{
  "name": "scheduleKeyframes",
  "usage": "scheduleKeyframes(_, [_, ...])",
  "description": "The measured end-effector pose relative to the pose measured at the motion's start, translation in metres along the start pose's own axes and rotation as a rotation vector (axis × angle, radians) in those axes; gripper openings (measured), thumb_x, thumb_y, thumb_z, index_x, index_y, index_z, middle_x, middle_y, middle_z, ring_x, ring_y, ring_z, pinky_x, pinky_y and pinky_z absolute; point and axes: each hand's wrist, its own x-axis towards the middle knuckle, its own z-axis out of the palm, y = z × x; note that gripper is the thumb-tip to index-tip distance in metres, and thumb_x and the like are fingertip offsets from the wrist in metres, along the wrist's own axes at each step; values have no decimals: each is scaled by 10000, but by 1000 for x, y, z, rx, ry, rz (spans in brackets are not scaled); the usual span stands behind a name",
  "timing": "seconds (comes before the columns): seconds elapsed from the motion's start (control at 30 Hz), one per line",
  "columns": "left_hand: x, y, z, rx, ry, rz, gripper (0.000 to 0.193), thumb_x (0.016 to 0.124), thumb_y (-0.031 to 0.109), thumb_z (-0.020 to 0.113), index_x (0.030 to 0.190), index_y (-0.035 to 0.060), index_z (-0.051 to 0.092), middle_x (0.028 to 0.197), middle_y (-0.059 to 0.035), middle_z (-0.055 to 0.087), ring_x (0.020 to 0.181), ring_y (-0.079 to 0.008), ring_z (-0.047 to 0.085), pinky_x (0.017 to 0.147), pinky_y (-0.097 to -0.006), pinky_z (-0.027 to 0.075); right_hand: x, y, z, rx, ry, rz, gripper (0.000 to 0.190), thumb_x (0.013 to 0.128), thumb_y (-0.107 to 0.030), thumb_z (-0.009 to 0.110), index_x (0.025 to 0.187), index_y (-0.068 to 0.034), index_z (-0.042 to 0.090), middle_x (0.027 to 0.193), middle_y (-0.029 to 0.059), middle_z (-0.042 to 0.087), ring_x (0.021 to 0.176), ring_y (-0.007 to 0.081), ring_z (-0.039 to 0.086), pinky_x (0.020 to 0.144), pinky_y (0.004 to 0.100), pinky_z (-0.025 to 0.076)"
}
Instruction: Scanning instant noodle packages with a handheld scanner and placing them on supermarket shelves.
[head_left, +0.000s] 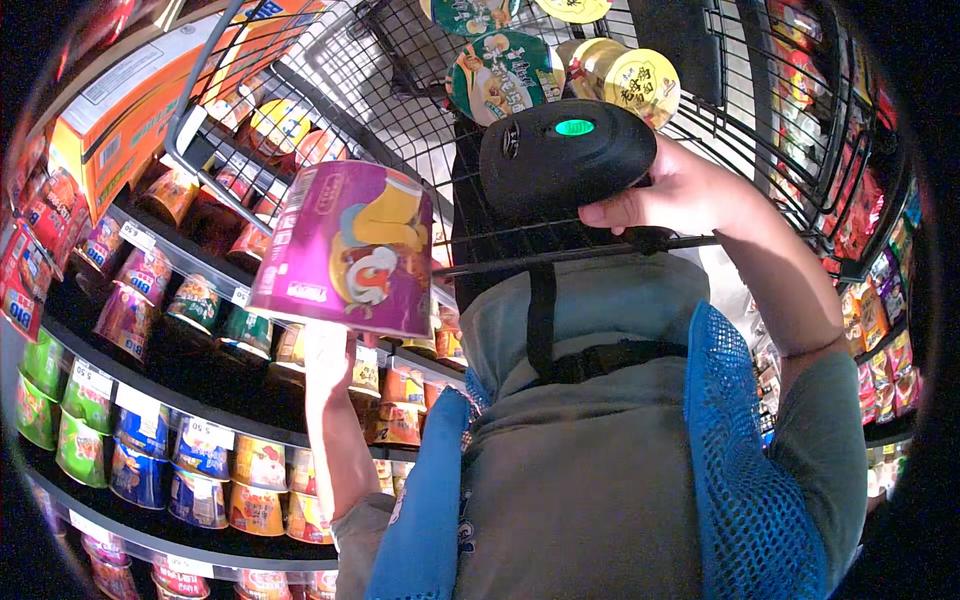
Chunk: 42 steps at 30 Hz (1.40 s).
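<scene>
In my left hand (330, 349) is a large purple instant-noodle cup (345, 247) printed with a cartoon figure; it appears tilted and hides most of my fingers. My right hand (675, 191) grips a black rounded handheld device (562, 161), apparently a scanner, with a lit green oval on top. Beneath and beyond both hands is a black wire shopping cart (390, 82). Inside it, past the device, lie noodle cups with green lids (502, 79) and others with yellow lids (641, 86).
Shelves of stacked noodle cups (139, 472) with price tags curve along my left. An orange carton (120, 127) rests at the upper left, beside the cart. Packaged goods (874, 315) fill shelves on the right. The cart's near rim (510, 262) crosses before my waist.
</scene>
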Motion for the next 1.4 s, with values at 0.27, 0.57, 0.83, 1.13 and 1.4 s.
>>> scheduleKeyframes(0.27, [-4, 63, -3, -565, 14, 265, 253, 918, 304, 576, 890, 68, 490, 688, 19, 410, 533, -89, 400, 540, -250, 367, -1, 5, 11, 67, 152, 100, 441, 765, -110, 722, 1175, -48, 571, 844, 26, 613, 667, 132, 586, 603, 275, 507])
scheduleKeyframes(0.57, [-4, 144, -45, -935, 202, 519, 228, 957, 263, 543, 1006, 41, 544, 789, -4, 545, 627, -66, 473, 643, -259, 437, 2, 24, 12, 26, 125, 179, 622, 782, -199, 716, 1326, -80, 439, 1003, 21, 592, 789, 118, 564, 610, 263, 492])
scheduleKeyframes(0.83, [4, 152, -124, -885, 421, 685, 161, 932, 143, 535, 964, -12, 561, 801, -82, 602, 713, -148, 562, 704, -303, 505, 3, 30, 10, 31, 157, 148, 545, 797, -213, 708, 1274, -61, 491, 982, 23, 600, 738, 117, 567, 618, 266, 491])
scheduleKeyframes(1.13, [38, 181, -218, -869, 673, 605, 219, 928, 244, 568, 945, 27, 588, 737, -38, 609, 618, -122, 571, 546, -238, 517, -3, 39, 12, 55, 181, 157, 457, 823, -213, 719, 1190, -39, 509, 933, 29, 588, 771, 142, 575, 619, 293, 513])
scheduleKeyframes(1.4, [54, 218, -261, -921, 612, 693, 342, 927, 290, 578, 1006, -43, 568, 714, -54, 610, 605, -134, 597, 575, -261, 541, -3, 48, 24, -5, 250, 47, 328, 834, -190, 694, 1095, -44, 559, 901, 2, 566, 765, 114, 558, 619, 267, 496])
